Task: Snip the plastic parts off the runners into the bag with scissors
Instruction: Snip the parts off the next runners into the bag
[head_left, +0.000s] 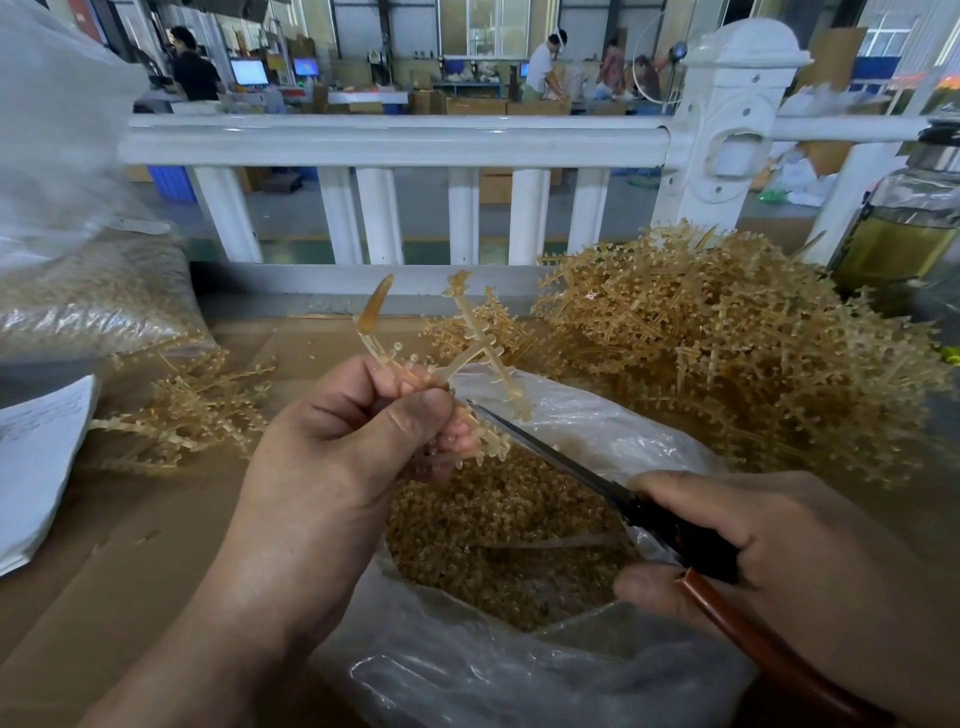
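One amber plastic runner (470, 358), pinched by left grip (332, 457); one black-bladed scissors (550, 452), held by right grip (789, 561), above one clear plastic bag (519, 670).

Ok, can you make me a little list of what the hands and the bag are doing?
clear plastic bag: open, holds small amber parts
left grip: holds a see-through amber plastic runner above the bag
right grip: holds black-bladed scissors with a red-brown handle, tip near the runner
on the right: big heap of amber runners
on the left: smaller pile of runners
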